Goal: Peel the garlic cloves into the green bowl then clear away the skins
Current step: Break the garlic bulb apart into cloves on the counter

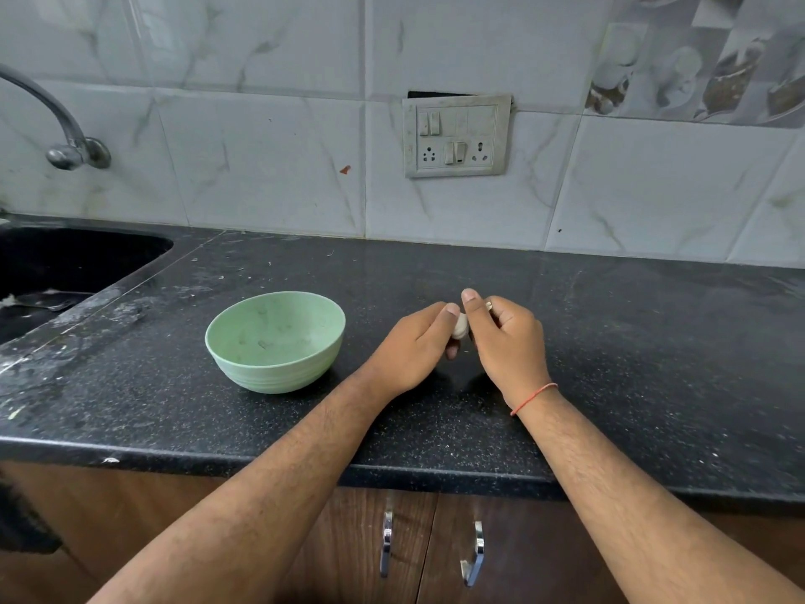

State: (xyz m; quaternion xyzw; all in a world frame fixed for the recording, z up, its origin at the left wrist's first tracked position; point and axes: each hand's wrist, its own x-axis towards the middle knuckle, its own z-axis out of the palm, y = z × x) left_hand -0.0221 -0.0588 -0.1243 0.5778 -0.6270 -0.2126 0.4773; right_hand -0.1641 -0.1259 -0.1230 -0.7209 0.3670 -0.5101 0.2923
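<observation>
A pale green bowl (275,340) stands on the black speckled counter, left of my hands, with nothing visible inside. A whitish garlic piece (459,326) is held between both hands just above the counter, to the right of the bowl. My left hand (414,348) grips it from the left with thumb on top. My right hand (507,342) pinches it from the right, thumb raised, fingers curled; a red thread circles that wrist. Most of the garlic is hidden by my fingers.
A black sink (65,263) is set into the counter at the far left, under a metal tap (65,141). A switch and socket plate (456,137) is on the tiled wall. The counter's front edge (392,473) runs above wooden cabinet doors with metal handles.
</observation>
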